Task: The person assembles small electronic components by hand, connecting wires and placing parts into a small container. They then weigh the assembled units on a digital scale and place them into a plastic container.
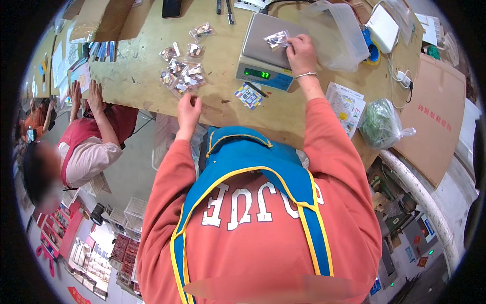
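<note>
A small clear zip bag (276, 39) of little pieces lies on the grey pan of a digital scale (263, 55), whose green display is lit. At its right edge, my right hand (302, 53) pinches the bag between thumb and fingers. Several similar filled bags (185, 73) form a loose pile on the table to the left of the scale. My left hand (189, 111) is by the near edge of that pile with its fingers curled. Whatever its fingertips may hold is too small to make out.
In front of the scale lie a colourful printed card (248, 96) and a dark pen. A clear plastic bin (341, 40), blue tape roll (372, 48) and bag of green stuff (378, 124) stand right. At left are a cardboard box (104, 20) and a co-worker's hands (93, 96).
</note>
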Demonstrator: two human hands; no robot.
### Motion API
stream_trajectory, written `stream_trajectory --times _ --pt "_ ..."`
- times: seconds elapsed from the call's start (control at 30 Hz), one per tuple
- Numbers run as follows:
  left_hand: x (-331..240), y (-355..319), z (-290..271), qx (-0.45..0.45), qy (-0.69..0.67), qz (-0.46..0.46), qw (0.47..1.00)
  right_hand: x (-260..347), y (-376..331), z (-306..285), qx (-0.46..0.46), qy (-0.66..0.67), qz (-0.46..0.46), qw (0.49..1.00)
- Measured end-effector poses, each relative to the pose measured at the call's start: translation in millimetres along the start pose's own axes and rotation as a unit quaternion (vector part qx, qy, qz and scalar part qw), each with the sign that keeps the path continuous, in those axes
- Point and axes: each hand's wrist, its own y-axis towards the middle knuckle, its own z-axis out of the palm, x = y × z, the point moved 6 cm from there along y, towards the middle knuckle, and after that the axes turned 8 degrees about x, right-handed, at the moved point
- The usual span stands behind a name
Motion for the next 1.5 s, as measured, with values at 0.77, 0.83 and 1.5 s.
stream_trajectory --times 0.77,0.83,1.5 --pt "-105 224 -12 0.044 0.33 0.106 0.937 -141 -78 19 -0.097 0.529 0.447 0.715" --pt "-119 217 -29 -0.017 0.257 0.137 0.956 -149 -57 15 -0.091 0.495 0.427 0.751" --pt "-160 154 29 -0.022 -0.028 0.171 0.985 -59 -152 -35 -0.121 0.537 0.432 0.714"
